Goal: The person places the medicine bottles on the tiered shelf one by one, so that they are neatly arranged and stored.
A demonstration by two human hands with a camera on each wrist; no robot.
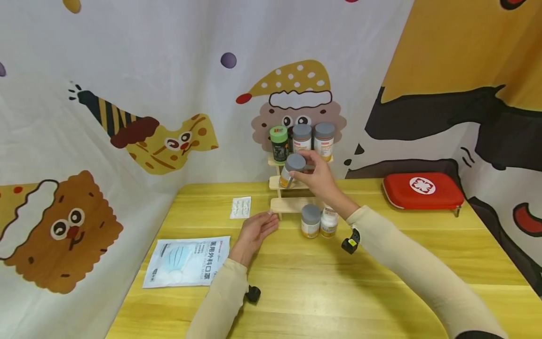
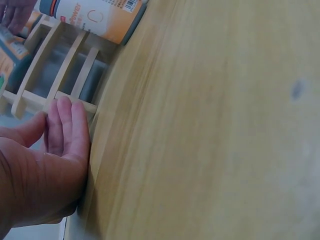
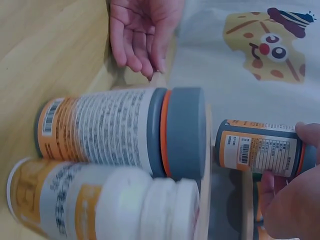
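Observation:
My right hand (image 1: 318, 175) grips a supplement bottle (image 1: 285, 179) by its grey lid. The bottle, slightly tilted, is at the left of the middle step of a small wooden step rack (image 1: 284, 205); whether its base touches the step I cannot tell. In the right wrist view its orange-and-white label shows. My left hand (image 1: 256, 233) is at the rack's lower left end, fingers fairly straight and fingertips touching the wood. On the top step stand a green-capped dark bottle (image 1: 279, 144) and two grey-lidded bottles (image 1: 302, 138).
Before the rack stand a grey-lidded bottle (image 1: 311, 221) and a white-capped bottle (image 1: 329, 223). A mask packet (image 1: 186, 262) and a white blister pack (image 1: 241, 207) lie left. A red first-aid case (image 1: 422, 190) sits at right. A printed curtain (image 1: 178, 56) hangs behind the table.

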